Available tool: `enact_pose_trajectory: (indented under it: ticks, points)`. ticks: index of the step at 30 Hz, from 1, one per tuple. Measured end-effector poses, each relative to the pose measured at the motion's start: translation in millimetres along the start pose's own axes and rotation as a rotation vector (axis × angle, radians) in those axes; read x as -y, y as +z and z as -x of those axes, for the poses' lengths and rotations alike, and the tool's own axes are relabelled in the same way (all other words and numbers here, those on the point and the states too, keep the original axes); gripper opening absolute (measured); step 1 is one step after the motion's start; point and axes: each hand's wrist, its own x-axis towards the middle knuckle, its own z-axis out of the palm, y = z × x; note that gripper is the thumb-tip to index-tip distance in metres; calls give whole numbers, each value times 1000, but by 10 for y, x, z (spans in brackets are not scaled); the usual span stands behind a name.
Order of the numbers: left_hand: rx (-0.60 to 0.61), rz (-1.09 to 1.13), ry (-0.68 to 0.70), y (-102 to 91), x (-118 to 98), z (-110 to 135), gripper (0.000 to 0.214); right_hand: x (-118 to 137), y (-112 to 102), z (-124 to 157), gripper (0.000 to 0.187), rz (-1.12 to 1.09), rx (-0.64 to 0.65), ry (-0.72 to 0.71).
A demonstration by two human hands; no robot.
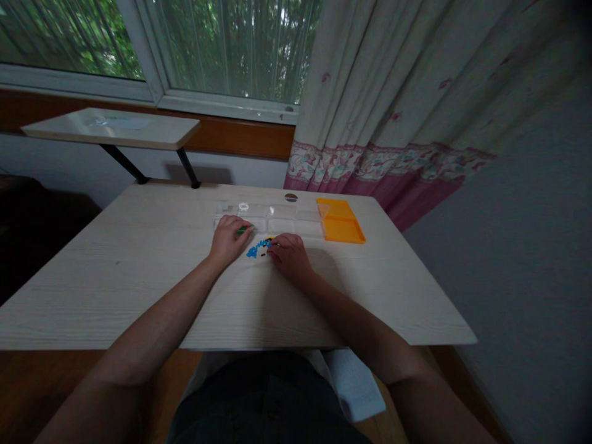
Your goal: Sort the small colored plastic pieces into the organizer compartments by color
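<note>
A small heap of blue beads lies on the pale wooden table, with a few dark and yellow ones beside it. My left hand rests just left of the heap, fingers curled around a small green thing. My right hand sits right of the heap, fingertips pinched together at the beads' edge; what they pinch is too small to name. Behind both hands stands a clear plastic box with compartments.
An orange lid or tray lies right of the clear box. A small round dark object sits near the table's far edge. A white shelf on black legs stands under the window. A patterned curtain hangs at the right.
</note>
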Motion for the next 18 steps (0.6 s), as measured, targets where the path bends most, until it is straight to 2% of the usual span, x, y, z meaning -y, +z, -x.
enact_pose_trajectory:
  ticks: [11,18]
  points:
    - [-91,-99,-159,50,233,13,21,-189,1,-32,20,-211,-183,196]
    - [-72,-136,-171,32,269,24,21,-232,16,-44,21,-311,-241,191]
